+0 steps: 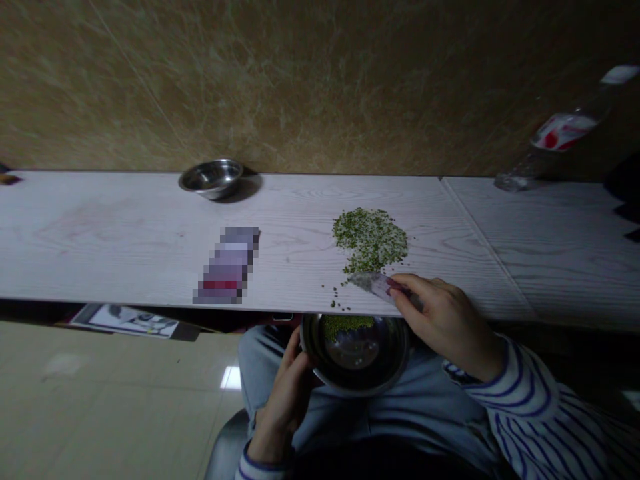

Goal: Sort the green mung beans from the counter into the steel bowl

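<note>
Green beans, apparently mung beans (pixel 371 233), lie spread in a patch on the pale wood-grain counter (pixel 300 193). A few loose ones are scattered toward the front edge. My right hand (pixel 440 313) pinches a flat, greyish-pink piece (pixel 375 285), thin like a card or scraper; its exact kind is unclear. Its far end touches the counter at the near side of the patch. Below the counter edge, my left hand (pixel 287 393) grips the left rim of a steel bowl (pixel 360 383) over my lap. More green beans sit in the bowl, toward its far side.
A smaller steel bowl (pixel 213 180) stands at the back against the wall. Left of the beans lies a pixelated rectangular object (pixel 227 265). A clear plastic bottle (pixel 565 133) with a red-and-white label is at the back right. Papers (pixel 130 320) show under the counter's edge.
</note>
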Tool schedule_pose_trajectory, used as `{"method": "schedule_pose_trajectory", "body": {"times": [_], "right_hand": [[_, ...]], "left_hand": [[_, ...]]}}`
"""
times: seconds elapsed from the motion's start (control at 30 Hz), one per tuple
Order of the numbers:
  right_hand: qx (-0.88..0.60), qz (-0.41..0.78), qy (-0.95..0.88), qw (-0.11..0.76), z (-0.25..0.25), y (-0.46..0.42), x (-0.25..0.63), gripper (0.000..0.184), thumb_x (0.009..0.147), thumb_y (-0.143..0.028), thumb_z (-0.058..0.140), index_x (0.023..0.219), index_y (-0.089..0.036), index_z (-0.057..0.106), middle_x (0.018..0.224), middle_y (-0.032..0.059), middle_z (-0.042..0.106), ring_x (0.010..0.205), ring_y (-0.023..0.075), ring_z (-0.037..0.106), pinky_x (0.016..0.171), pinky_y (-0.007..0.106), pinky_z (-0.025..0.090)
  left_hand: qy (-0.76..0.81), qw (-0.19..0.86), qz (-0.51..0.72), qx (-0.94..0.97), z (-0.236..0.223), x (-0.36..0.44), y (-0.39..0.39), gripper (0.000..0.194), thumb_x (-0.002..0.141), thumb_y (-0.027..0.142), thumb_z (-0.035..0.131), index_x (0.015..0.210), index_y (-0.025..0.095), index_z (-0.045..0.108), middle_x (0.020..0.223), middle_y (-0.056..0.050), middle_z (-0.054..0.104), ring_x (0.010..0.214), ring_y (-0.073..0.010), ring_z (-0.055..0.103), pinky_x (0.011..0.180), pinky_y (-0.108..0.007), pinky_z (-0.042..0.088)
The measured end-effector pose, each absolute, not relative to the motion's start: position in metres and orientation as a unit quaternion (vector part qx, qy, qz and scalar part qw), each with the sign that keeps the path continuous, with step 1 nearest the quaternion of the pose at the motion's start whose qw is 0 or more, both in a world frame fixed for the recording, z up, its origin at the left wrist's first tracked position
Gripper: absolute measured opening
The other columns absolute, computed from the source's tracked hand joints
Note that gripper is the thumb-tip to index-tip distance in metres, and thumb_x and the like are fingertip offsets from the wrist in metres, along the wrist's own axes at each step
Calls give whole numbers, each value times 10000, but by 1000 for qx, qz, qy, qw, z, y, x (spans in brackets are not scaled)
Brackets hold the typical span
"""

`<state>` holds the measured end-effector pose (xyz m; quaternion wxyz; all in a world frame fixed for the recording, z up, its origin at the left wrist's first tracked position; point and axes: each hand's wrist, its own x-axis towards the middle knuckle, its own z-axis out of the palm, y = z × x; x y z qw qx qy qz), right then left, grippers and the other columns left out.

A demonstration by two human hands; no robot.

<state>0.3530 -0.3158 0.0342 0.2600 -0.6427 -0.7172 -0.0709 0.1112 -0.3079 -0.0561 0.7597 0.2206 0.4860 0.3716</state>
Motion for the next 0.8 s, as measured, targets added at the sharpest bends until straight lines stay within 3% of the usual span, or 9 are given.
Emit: {"method": "schedule_pose_trajectory", "body": {"times": [0.57,0.8], "right_hand": [[-637,-42,-727,253,36,-308,335,197,910,-137,573,1009,-201,731,871,44,814,725,207,759,701,315,574],[-629,-41,-727,272,36,-308,333,203,908,-135,564,997,-204,732,862,45,814,717,206,760,701,315,586]], "left_hand": [[481,761,377,217,-58,109,-308,738,653,226,706,1381,238,587,1026,-61,738,823,-225,638,654,-289,457],[493,759,367,216,-58,108,-308,773,650,220,681,1412,234,551,918,-27,723,777,-216,620,619,-284,449]]}}
